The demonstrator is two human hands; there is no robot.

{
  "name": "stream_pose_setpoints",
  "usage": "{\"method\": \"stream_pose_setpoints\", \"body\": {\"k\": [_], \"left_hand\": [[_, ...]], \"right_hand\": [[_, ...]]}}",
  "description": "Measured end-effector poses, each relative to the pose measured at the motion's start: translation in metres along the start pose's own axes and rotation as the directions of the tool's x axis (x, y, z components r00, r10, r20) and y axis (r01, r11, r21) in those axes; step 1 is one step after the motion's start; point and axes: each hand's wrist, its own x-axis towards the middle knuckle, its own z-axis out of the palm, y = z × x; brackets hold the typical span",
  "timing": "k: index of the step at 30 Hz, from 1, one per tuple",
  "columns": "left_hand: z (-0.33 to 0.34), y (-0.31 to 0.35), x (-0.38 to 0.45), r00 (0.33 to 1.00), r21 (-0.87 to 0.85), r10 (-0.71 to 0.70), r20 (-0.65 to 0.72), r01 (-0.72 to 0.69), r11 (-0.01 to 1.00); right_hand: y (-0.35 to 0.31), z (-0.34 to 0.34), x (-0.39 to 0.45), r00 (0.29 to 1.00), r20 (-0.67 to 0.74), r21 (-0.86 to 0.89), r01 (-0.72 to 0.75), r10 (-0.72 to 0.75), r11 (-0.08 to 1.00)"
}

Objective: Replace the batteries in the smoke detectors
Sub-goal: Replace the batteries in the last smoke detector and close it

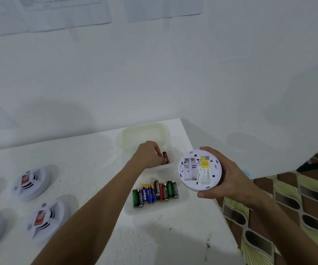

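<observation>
Left hand point(148, 154) pinches red batteries point(165, 157) over far tray point(144, 131); right hand point(229, 175) grips open detector point(199, 170). Drop batteries squarely inside tray, keep detector steady.

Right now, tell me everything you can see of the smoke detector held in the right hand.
The smoke detector is a round, white, plastic-looking disc, held tilted with its back toward the camera. Its battery bay on the left side is open and looks empty, with metal contacts showing. A yellow label and a panel of small print sit beside the bay. The right hand grips its rim, holding it above the table's right edge, beside a tray of batteries.
</observation>
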Motion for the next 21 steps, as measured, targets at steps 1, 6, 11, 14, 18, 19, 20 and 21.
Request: {"method": "stream_pose_setpoints", "body": {"k": [1, 6, 11, 14, 18, 19, 20, 21], "left_hand": [[0.001, 0.001, -0.001, 1.0, -0.014, 0.001, -0.008, -0.001, 1.0], [-0.002, 0.004, -0.015, 0.99, -0.218, 0.037, -0.137, -0.067, 0.974], [-0.023, 0.028, -0.056, 0.928, -0.344, 0.151, -0.34, -0.272, 0.899], [-0.029, 0.043, -0.086, 0.905, -0.395, 0.23, -0.358, -0.37, 0.841], [-0.022, 0.052, -0.11, 0.896, -0.365, 0.31, -0.318, -0.418, 0.832], [-0.019, 0.052, -0.112, 0.893, -0.352, 0.321, -0.314, -0.424, 0.835], [-0.016, 0.051, -0.113, 0.891, -0.332, 0.329, -0.312, -0.426, 0.842], [-0.013, 0.051, -0.113, 0.889, -0.303, 0.333, -0.313, -0.426, 0.852]], "right_hand": [[0.0, 0.001, 0.0, 1.0, 0.0, 0.002, 0.0, 0.0, 1.0], [-0.001, 0.003, 0.003, 1.0, -0.002, 0.008, -0.01, 0.01, 1.0], [-0.003, 0.007, 0.008, 1.0, 0.009, 0.036, -0.012, 0.012, 0.999], [-0.007, 0.011, 0.011, 1.0, 0.008, 0.053, 0.007, -0.007, 0.999], [-0.01, 0.015, 0.016, 0.999, 0.01, 0.053, 0.035, -0.035, 0.998], [-0.011, 0.015, 0.017, 0.999, 0.006, 0.049, 0.041, -0.041, 0.998], [-0.011, 0.016, 0.018, 0.999, 0.001, 0.049, 0.043, -0.043, 0.998], [-0.011, 0.016, 0.018, 0.999, -0.002, 0.053, 0.044, -0.044, 0.998]]}}
